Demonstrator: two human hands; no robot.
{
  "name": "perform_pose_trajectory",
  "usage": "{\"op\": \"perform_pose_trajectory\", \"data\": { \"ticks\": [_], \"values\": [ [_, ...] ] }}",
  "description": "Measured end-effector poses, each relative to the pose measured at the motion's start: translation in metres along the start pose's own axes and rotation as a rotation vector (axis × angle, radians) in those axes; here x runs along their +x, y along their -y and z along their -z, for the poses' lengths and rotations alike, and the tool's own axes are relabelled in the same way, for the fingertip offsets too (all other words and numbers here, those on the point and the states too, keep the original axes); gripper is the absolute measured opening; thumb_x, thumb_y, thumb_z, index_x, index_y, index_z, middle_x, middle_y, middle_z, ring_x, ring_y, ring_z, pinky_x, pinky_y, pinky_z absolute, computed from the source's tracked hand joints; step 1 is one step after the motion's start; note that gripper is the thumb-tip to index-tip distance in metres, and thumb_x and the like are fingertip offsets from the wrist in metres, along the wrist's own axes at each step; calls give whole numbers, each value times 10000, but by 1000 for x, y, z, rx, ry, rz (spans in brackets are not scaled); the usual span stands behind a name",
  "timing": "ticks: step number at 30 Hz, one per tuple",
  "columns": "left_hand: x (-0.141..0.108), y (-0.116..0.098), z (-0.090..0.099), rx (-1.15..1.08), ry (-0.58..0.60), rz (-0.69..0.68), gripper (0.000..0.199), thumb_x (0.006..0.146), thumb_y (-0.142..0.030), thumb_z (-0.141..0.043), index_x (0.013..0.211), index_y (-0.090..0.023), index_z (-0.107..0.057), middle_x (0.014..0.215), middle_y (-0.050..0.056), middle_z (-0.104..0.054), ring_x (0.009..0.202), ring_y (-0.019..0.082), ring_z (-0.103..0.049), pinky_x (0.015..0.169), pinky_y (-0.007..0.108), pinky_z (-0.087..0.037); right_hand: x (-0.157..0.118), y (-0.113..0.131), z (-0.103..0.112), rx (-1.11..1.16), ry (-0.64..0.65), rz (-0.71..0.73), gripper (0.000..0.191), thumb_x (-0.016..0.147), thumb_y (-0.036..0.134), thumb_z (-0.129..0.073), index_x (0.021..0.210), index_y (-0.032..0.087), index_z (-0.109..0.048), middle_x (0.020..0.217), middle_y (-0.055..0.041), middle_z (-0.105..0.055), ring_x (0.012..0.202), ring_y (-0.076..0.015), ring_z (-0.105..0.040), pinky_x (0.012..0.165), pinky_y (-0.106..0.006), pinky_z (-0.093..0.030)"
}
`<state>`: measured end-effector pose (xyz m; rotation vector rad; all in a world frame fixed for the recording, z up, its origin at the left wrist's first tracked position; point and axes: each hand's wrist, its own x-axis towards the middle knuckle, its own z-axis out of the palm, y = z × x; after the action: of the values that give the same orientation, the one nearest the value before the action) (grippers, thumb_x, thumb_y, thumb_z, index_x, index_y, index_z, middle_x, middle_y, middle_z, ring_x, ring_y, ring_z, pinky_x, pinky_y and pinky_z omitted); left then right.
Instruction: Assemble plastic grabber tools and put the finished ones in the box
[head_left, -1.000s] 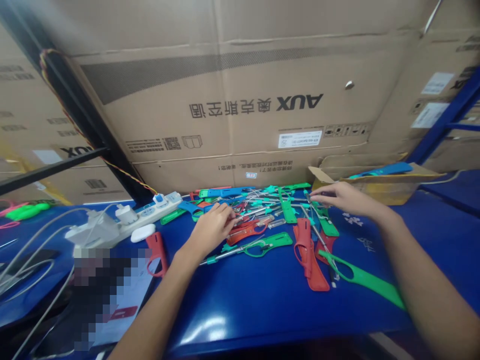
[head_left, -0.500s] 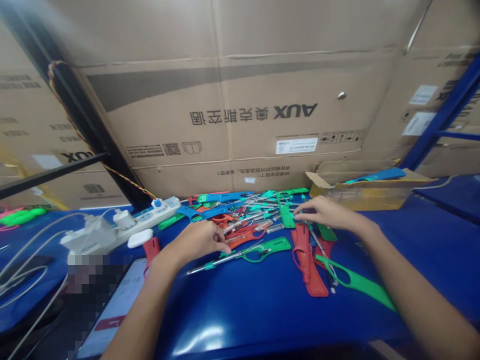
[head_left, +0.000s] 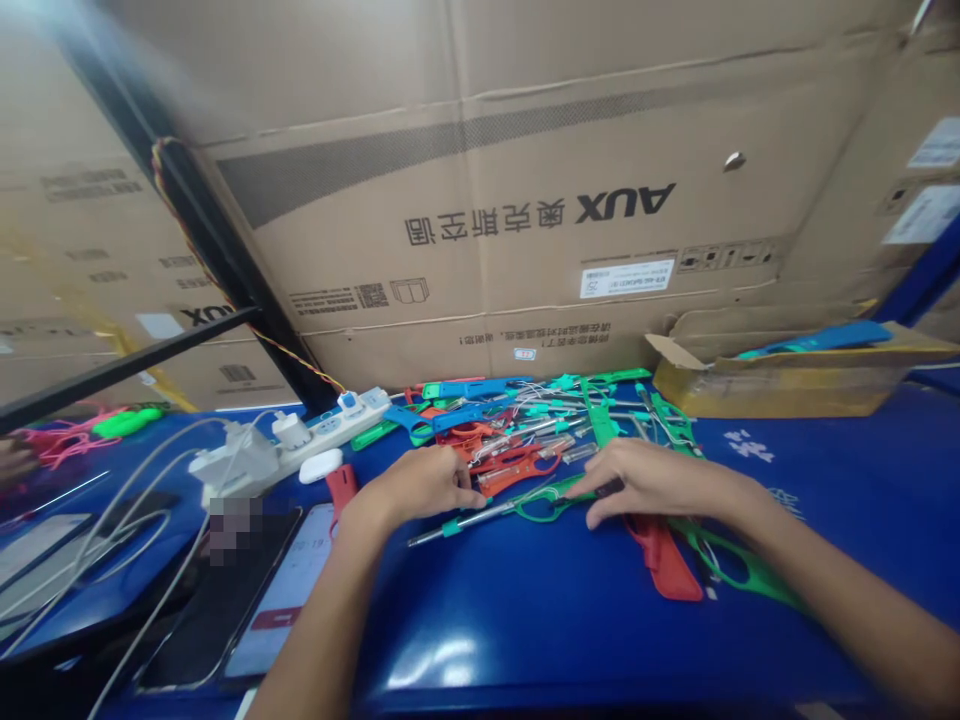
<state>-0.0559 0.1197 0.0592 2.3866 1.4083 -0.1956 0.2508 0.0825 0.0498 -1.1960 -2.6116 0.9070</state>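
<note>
A green long-nosed lighter point(head_left: 469, 518) with a metal tube lies on the blue table in front of both hands. My left hand point(head_left: 427, 485) is beside the tube, its fingers curled and closed; what they pinch, if anything, is hidden. Over the lighter's green handle reaches my right hand point(head_left: 645, 480), thumb and forefinger apart on either side of it. Behind them spreads a pile of lighter parts point(head_left: 517, 425) in green, blue and red. Red housings point(head_left: 671, 565) and a green housing point(head_left: 739, 570) lie under and beside my right wrist.
A power strip point(head_left: 330, 437) with white chargers stands at left, near a white earphone case point(head_left: 321, 466). Two phones point(head_left: 281, 590) lie by my left forearm. A cardboard box point(head_left: 795, 385) holding blue parts stands at back right. Large cartons point(head_left: 525, 150) wall the back.
My right hand has moved left and nearer, from the green parts at the pile's right side to the lighter's handle. My left hand stays by the tube. The camera view has turned slightly left.
</note>
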Motion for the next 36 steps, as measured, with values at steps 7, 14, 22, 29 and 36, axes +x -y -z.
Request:
{"op": "perform_pose_trajectory", "data": {
  "ticks": [7, 14, 22, 29, 36],
  "values": [
    [3, -6, -3, -34, 22, 16, 271, 794, -459, -734, 924, -227, -782, 858, 23, -762, 743, 191, -654, 599, 265, -354, -1, 11, 2, -20, 52, -157, 507, 781, 605, -739, 1174, 285, -762, 952, -64, -793, 752, -188, -622, 651, -273, -412],
    [3, 7, -2, -99, -41, -94, 320, 876, -493, -617, 917, -186, -700, 783, 19, -690, 687, 160, -589, 582, 260, -343, -3, 3, 5, 70, 136, -151, 558, 830, 585, -689, 1281, 257, -703, 720, -13, -704, 596, -115, -430, 555, -240, -342],
    [4, -15, -11, -472, -124, -299, 377, 961, -471, -497, 1196, -176, -512, 764, -4, -642, 687, 153, -603, 629, 257, -432, -1, 10, 1, 53, 57, -34, 464, 870, 529, -666, 1242, 259, -733, 934, -55, -780, 752, -181, -640, 676, -281, -460],
    [8, -33, -17, -315, -203, -376, 265, 998, -384, -443, 1035, -205, -634, 779, -11, -649, 694, 144, -573, 661, 257, -405, 4, 0, 0, -65, -70, -27, 344, 918, 462, -635, 1125, 222, -769, 950, -74, -765, 840, -213, -670, 750, -306, -465],
    [14, -29, -16, -411, -315, -379, 321, 1058, -444, -367, 1098, -216, -590, 946, 18, -662, 838, 153, -597, 774, 268, -439, 9, -2, -6, -128, -44, -26, 207, 936, 367, -628, 960, 202, -751, 874, -49, -733, 782, -175, -639, 703, -287, -412]
  ]
}}
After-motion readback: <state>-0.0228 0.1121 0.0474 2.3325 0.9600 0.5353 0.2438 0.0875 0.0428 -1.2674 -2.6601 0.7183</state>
